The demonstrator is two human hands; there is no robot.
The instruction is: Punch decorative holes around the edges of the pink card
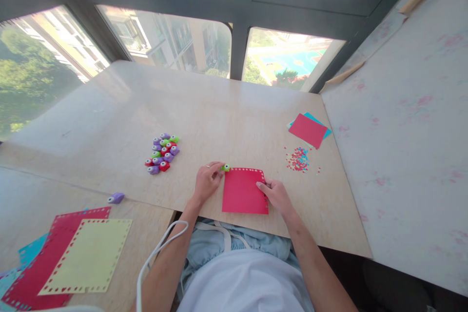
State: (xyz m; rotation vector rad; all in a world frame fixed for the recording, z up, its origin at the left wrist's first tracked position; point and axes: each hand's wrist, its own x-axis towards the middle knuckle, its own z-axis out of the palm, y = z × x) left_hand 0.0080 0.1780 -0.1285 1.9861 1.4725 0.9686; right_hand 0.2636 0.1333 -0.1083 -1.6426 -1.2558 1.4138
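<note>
A red sheet of paper (pixel 244 192) lies near the table's front edge, with small punched holes along its top and right edges. At its upper left corner sits a green craft punch (pixel 225 168), and my left hand (pixel 208 180) is closed on that punch. My right hand (pixel 275 195) grips the sheet's right edge, thumb on top and fingers partly hidden beneath. Whether the punch is pressed down cannot be made out.
Several purple, green and red punches (pixel 163 151) cluster left of centre. A purple punch (pixel 116 198) lies apart, near punched sheets including a yellow one (pixel 89 253). At right are red and blue cards (pixel 308 130) above scattered paper bits (pixel 298 160). A white cable (pixel 146 263) crosses my left forearm.
</note>
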